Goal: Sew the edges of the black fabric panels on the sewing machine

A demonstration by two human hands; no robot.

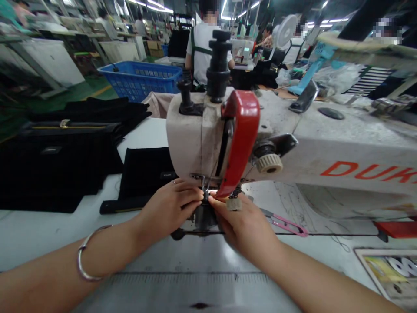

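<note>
A cream sewing machine [293, 143] with a red guard [243, 143] stands in front of me on the white table [39, 234]. My left hand [169, 208], with a silver bangle on its wrist, and my right hand [243, 226] meet at the needle area [206, 195] under the machine head. Both hands have fingers pinched together at the needle; what they pinch is too small to make out. A black fabric piece [143, 174] lies just left of the machine, beside my left hand.
A stack of black fabric [61, 161] sits at the left. Pink thread snips [286, 224] lie right of my right hand. A blue crate [140, 80] stands behind. A person in a white shirt [202, 48] sits beyond the machine, with other workers farther back.
</note>
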